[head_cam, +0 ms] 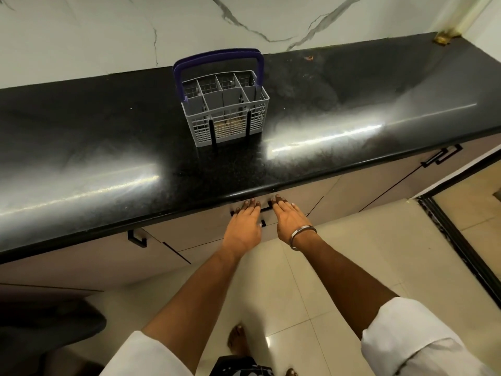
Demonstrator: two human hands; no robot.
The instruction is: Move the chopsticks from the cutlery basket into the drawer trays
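Black counter (pixel 352 85) carries the basket (pixel 225 109) at upper centre; both hands (pixel 244 226) (pixel 291 221), fingers straight, reach the drawer handle (pixel 264 208) below, likely to open it.

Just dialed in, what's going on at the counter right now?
A person stands at a black countertop with both hands down at the drawer front just below its edge. The left hand and right hand lie with straight fingers at the black drawer handle. The drawer looks closed. The grey cutlery basket with its blue handle stands untouched on the counter.
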